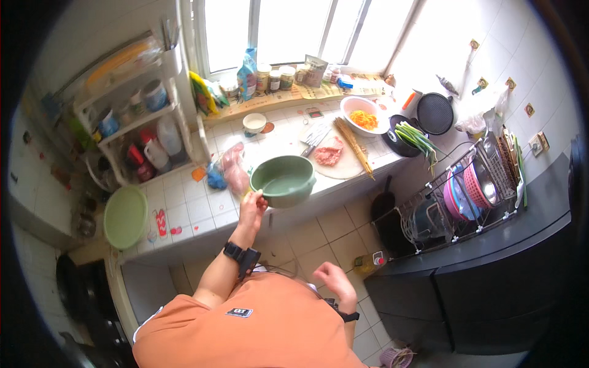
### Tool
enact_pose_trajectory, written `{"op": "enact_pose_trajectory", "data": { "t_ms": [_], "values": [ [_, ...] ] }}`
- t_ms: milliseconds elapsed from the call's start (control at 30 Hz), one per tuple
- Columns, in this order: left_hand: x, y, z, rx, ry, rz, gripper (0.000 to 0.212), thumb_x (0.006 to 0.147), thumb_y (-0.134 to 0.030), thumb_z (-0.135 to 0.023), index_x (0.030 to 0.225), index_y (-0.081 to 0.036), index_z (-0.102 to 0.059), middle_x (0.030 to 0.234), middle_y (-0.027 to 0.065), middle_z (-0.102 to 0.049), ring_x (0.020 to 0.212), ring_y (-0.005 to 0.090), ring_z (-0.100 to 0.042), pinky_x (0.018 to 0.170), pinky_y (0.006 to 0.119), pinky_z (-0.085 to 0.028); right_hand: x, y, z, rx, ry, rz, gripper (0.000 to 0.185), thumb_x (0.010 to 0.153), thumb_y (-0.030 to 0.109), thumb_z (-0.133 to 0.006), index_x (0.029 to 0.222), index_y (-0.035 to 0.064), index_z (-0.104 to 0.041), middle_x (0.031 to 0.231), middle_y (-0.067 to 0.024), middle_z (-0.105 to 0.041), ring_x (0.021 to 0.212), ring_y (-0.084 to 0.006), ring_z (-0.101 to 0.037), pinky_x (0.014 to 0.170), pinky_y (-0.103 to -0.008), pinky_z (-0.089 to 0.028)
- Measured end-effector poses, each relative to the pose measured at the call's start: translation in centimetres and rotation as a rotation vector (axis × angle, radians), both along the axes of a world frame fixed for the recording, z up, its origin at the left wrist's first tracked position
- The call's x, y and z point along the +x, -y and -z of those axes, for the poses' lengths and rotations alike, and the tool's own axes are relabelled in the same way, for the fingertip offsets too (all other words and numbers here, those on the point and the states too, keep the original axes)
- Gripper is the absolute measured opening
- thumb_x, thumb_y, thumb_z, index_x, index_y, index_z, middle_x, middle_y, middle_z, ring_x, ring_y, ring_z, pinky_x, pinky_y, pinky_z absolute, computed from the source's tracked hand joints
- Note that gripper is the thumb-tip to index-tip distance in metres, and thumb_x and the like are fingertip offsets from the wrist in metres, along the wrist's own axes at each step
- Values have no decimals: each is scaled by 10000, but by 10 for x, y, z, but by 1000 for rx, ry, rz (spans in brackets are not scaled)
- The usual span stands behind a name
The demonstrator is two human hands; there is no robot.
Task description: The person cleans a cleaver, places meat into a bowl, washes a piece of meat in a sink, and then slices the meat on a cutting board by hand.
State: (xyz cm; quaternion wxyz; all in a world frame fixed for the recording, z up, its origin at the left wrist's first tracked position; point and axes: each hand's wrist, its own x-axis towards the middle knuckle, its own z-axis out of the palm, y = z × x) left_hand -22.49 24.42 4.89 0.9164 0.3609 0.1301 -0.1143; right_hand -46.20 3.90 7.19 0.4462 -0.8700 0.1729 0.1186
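Observation:
My left hand (252,209) grips the near left rim of a green plastic basin (287,177). The basin is tilted at the counter's front edge, and its inside looks bare. Just left of it lie pinkish contents in a clear plastic bag (234,168) and a blue bundle (216,176). Behind the basin's right side, a round cutting board (347,172) bears minced meat (329,153), a knife (309,150) and a bunch of thin wooden skewers (354,146). My right hand (335,279) hovers by my body, fingers bent and apparently holding nothing; their gap is unclear.
A white bowl (348,105) holds shredded orange vegetable (363,119). Scallions (414,138) lie across a black pan (396,146). A small bowl (254,123) sits near the window. At left stands a light-green basin (125,217). An oil bottle (368,263) is on the floor beside the refrigerator (487,280).

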Motion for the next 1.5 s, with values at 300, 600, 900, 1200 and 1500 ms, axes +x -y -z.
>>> {"op": "enact_pose_trajectory", "data": {
  "t_ms": [300, 600, 900, 1200, 1500],
  "values": [
    [161, 79, 32, 225, 99, -230, 116, 877, -131, -586, 841, -60, -502, 703, 27, -565, 613, 122, -560, 572, 236, -474, 100, 55, -14, -112, 42, 160, 217, 859, 211, -571, 853, -5, -581, 887, -160, -599, 822, -305, -578, 727, -368, -452],
    [168, 101, 92, 80, -224, 122, 200, 920, -140, -516, 1048, 13, -497, 921, 133, -616, 846, 226, -620, 722, 324, -539, 227, 178, 4, -253, 116, -18, 168, 863, 157, -559, 873, -8, -583, 856, -145, -598, 787, -275, -604, 707, -333, -470],
    [191, 213, 52, 1653, 783, 5, 319, 788, -1, -507, 1106, 6, -531, 1106, 166, -542, 1086, 311, -501, 926, 373, -426, 363, 299, 59, -699, 331, -177, 550, 740, 123, -707, 1190, -23, -427, 1109, -204, -479, 1036, -385, -476, 890, -430, -422],
    [228, 250, 79, 1980, 380, 331, 408, 803, -18, -479, 1211, -36, -457, 1075, 172, -509, 1052, 342, -502, 829, 438, -463, 383, 318, 95, -543, 257, -175, 699, 704, 124, -742, 1271, -13, -357, 1107, -226, -434, 1069, -398, -443, 922, -440, -390],
    [181, 247, 40, 1674, 346, 70, 429, 725, -66, -615, 1132, -100, -483, 1027, 129, -549, 852, 350, -591, 699, 430, -494, 383, 309, 85, -352, 346, -31, 580, 691, 5, -615, 1222, 4, -383, 1087, -237, -425, 1024, -422, -468, 870, -448, -420]
  ]
}}
